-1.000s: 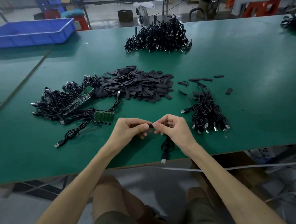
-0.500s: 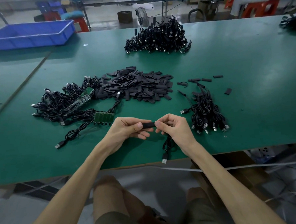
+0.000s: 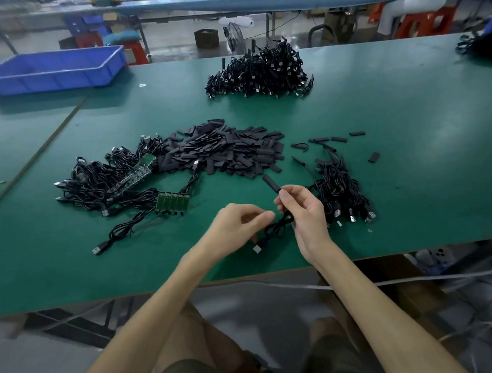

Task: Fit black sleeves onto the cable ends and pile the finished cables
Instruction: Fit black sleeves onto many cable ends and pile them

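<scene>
Two hands work above the near edge of the green worktop (image 3: pixel 407 126), both forearms reaching in from below. The right hand (image 3: pixel 306 209) is raised, its grip a narrow pinch of thumb and forefinger on one cable (image 3: pixel 279 227) just below the fitted black sleeve (image 3: pixel 271 183), which sticks up and away to the left. The cable's loops hang under that hand, and its single plug (image 3: pixel 257 248) dangles near the worktop. The left hand (image 3: pixel 241 226) sits just beside the loops, fingers curled and thumb meeting forefinger; whether its grip holds the cable I cannot tell. One heap of loose sleeves (image 3: pixel 226 153) lies in the middle. Three cable heaps surround it: one tangled at the left (image 3: pixel 96 182) with two green board strips (image 3: pixel 172 203), one just right of the hands (image 3: pixel 341 187), and one far back (image 3: pixel 258 71). One blue tray (image 3: pixel 51 79) stands at the far left.
</scene>
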